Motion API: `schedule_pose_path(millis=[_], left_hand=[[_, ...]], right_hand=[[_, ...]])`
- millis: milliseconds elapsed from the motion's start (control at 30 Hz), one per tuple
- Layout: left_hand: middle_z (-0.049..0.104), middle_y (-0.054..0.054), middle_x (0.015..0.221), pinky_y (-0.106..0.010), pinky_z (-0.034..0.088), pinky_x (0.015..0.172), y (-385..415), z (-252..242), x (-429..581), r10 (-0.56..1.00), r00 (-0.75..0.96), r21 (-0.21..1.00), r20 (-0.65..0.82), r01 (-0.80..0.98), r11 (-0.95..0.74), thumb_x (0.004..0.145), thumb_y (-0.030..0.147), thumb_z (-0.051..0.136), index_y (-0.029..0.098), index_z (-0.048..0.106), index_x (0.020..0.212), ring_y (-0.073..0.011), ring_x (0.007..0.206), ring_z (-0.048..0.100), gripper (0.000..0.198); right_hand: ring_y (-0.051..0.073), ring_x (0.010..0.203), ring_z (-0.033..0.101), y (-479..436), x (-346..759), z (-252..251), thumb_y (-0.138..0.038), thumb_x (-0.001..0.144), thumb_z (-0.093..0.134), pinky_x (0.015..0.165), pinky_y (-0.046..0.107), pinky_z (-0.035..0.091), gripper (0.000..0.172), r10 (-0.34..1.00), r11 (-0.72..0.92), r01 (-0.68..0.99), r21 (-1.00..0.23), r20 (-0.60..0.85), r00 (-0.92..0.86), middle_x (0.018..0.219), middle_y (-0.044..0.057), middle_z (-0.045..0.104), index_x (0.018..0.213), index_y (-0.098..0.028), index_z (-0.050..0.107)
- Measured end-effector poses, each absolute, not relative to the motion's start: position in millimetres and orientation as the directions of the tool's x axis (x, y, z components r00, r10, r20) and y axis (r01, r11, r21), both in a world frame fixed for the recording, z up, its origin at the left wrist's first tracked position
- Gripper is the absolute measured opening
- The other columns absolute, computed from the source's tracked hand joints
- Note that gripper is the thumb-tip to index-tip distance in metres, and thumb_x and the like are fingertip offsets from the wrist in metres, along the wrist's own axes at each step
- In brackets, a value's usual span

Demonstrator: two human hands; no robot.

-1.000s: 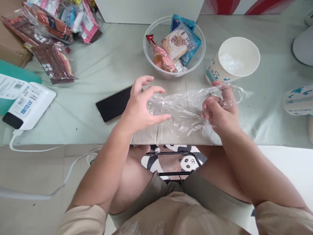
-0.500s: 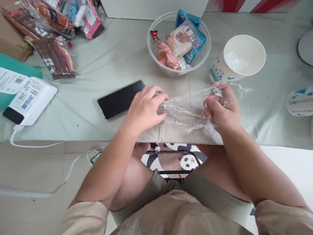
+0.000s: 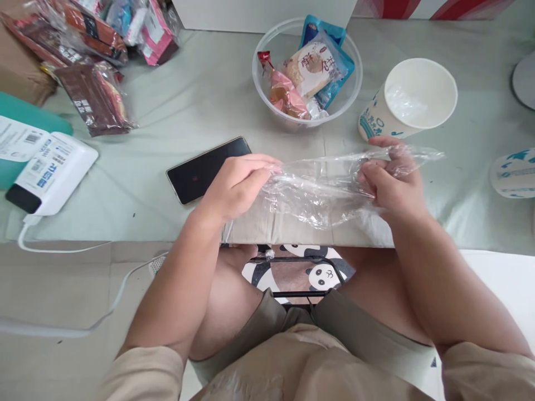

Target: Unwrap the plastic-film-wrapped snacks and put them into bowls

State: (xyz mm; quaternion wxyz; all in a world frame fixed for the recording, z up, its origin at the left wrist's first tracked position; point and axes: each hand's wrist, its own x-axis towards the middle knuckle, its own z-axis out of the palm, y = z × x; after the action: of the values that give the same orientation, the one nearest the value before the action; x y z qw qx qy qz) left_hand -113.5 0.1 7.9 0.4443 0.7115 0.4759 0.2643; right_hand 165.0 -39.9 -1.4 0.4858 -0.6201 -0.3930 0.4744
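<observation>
A thin clear plastic film (image 3: 311,192), crinkled and possibly a bag, stretches between my two hands above the table's front part. My left hand (image 3: 240,184) pinches its left end with the fingertips, just beside the black phone (image 3: 200,172) lying on the cloth. At the other end my right hand (image 3: 395,181) is closed on the film, thumb against fingers, with a loose corner sticking out to the right. Right behind that hand stands a white paper cup (image 3: 418,94) with some clear plastic inside. A clear round bowl (image 3: 267,103) with several wrapped snacks sits behind the film.
Wrapped snacks (image 3: 94,97) lie in a heap at the back left. A white power bank (image 3: 54,172) with a cable rests against a green package (image 3: 25,125). Another paper cup (image 3: 516,174) lies at the right edge. White and red boxes (image 3: 263,12) stand behind.
The film is stretched wider and flatter. My left hand has moved slightly left and its fingers have closed on the film's end; my right hand has shifted a little right.
</observation>
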Motion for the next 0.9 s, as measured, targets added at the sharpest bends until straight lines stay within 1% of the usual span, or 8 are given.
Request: schedule_pose_path(millis=[100,200,367,500,600,700,833,900], left_hand=[[0.084,-0.003,0.098,-0.036,0.06,0.1,1.4,6.3,-115.3,0.957,0.285,0.929,-0.058,0.366,-0.053,0.091,0.025,0.051,0.021,0.081,0.081,-0.0239,0.107,0.077,0.031],[0.08,-0.003,0.08,-0.029,0.062,0.074,3.8,5.0,-115.7,0.974,0.188,0.959,-0.123,0.274,0.068,0.089,0.022,0.054,0.02,0.076,0.073,-0.0189,0.081,0.076,0.027],[0.066,0.0,0.058,-0.02,0.044,0.045,10.0,9.4,-117.9,0.958,0.156,0.955,-0.24,0.218,0.203,0.085,0.016,0.066,0.019,0.072,0.076,-0.01,0.047,0.057,0.012],[0.066,0.0,0.059,-0.019,0.046,0.048,14.2,9.5,-120.6,0.948,0.174,0.959,-0.266,0.147,0.242,0.087,0.017,0.07,0.018,0.074,0.083,-0.0092,0.049,0.058,0.006],[0.075,-0.003,0.078,-0.021,0.058,0.063,13.3,5.5,-118.1,0.962,0.156,0.974,-0.224,-0.01,0.228,0.089,0.029,0.074,0.02,0.074,0.094,-0.0138,0.073,0.073,0.01],[0.08,-0.004,0.096,-0.026,0.063,0.071,10.4,1.8,-113.6,0.921,0.29,0.962,-0.259,-0.006,0.273,0.073,0.027,0.089,0.022,0.073,0.106,-0.0189,0.088,0.078,0.037],[0.07,0.0,0.066,-0.02,0.045,0.047,10.5,3.9,-110.6,0.93,0.229,0.958,-0.286,0.076,0.276,0.08,0.028,0.083,0.018,0.07,0.082,-0.0102,0.053,0.062,0.016],[0.061,0.002,0.056,-0.021,0.029,0.038,12.0,8.8,-111.0,0.956,0.127,0.964,-0.266,0.021,0.265,0.088,0.032,0.075,0.019,0.066,0.071,-0.0063,0.042,0.048,0.024]], right_hand=[[0.008,0.036,0.034,-42.0,168.3,6.4,-0.021,0.069,0.076,0.039,0.024,0.018,0.052,0.945,-0.281,0.048,-0.958,-0.268,0.187,0.051,-0.012,0.057,0.115,-0.024,0.053],[0.008,0.035,0.033,-44.9,173.8,8.7,-0.026,0.07,0.079,0.037,0.024,0.021,0.053,0.93,-0.363,0.114,-0.925,-0.351,0.114,0.053,-0.01,0.059,0.118,-0.024,0.056],[0.011,0.04,0.044,-47.4,183.4,10.9,-0.03,0.078,0.078,0.035,0.021,0.025,0.041,0.882,-0.452,0.275,-0.849,-0.471,-0.003,0.054,-0.006,0.061,0.116,-0.024,0.065],[0.009,0.038,0.04,-48.9,184.0,12.9,-0.037,0.083,0.078,0.034,0.021,0.024,0.032,0.891,-0.448,0.235,-0.863,-0.453,0.033,0.054,-0.004,0.062,0.109,-0.021,0.068],[0.007,0.032,0.031,-48.3,178.7,10.2,-0.053,0.088,0.073,0.033,0.023,0.017,0.035,0.909,-0.416,0.068,-0.907,-0.413,0.053,0.05,-0.002,0.06,0.096,-0.02,0.068],[0.011,0.037,0.047,-46.2,173.1,5.2,-0.066,0.084,0.072,0.034,0.023,0.023,0.046,0.912,-0.403,-0.041,-0.914,-0.405,0.059,0.053,0.0,0.062,0.088,-0.02,0.068],[0.012,0.039,0.05,-45.9,171.1,4.9,-0.071,0.079,0.074,0.035,0.024,0.035,0.051,0.93,-0.334,-0.11,-0.936,-0.346,0.12,0.052,0.001,0.06,0.078,-0.02,0.068],[0.01,0.034,0.045,-47.5,171.7,9.0,-0.063,0.076,0.081,0.032,0.024,0.032,0.047,0.926,-0.296,-0.114,-0.948,-0.314,0.207,0.048,0.0,0.057,0.072,-0.019,0.067]])
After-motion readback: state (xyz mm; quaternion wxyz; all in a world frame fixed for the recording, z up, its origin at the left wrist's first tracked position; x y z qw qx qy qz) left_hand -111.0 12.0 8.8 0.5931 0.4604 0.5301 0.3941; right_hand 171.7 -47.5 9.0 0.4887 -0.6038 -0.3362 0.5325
